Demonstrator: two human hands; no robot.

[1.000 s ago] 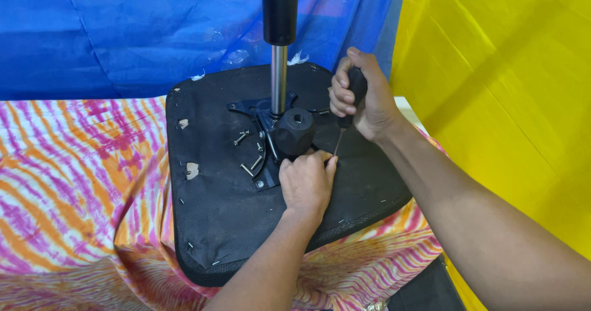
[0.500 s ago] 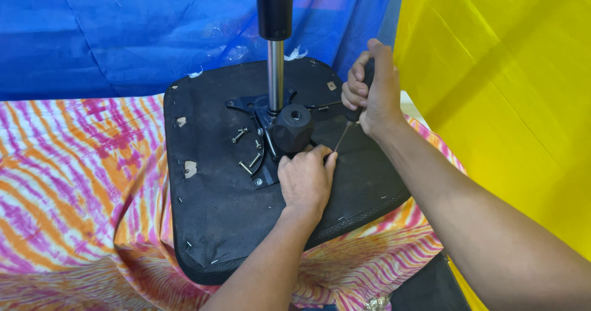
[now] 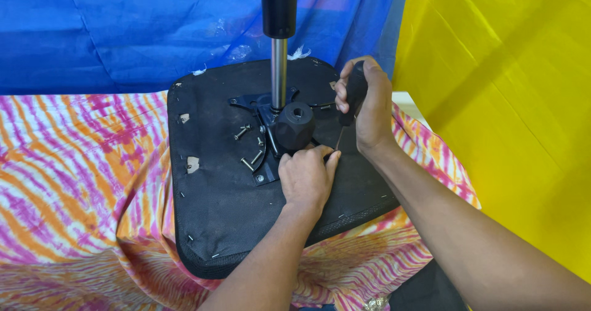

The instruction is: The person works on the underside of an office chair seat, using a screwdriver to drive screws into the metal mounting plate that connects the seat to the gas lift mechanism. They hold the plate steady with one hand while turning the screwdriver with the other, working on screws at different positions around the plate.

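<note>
Head view shows your right hand (image 3: 368,105) in the upper centre of the frame, wrapped tightly around the black handle of a screwdriver (image 3: 353,95), its thin shaft slanting down and left to a tip just at your left fingertips. Your left hand (image 3: 306,177) rests palm-down in the middle of the frame on the upturned black seat base (image 3: 209,225), fingers curled lightly at the edge of the metal mounting plate (image 3: 261,123); whether they pinch a screw there you cannot tell, because the fingers hide the spot. The seat base lies on a pink and orange striped cloth (image 3: 80,163), with the chrome gas cylinder (image 3: 279,71) rising from the plate and a black knob (image 3: 294,126) just beside your left hand.

Several loose screws (image 3: 246,145) lie on the base left of the knob. The likeliest trouble, as it looks from here: the tip sits so close to your left fingers that a slip off the screw head would jab them. The slanted shaft could also cam out and chew the head. A nudge of the base could send the loose screws rolling into the cloth's folds.
</note>
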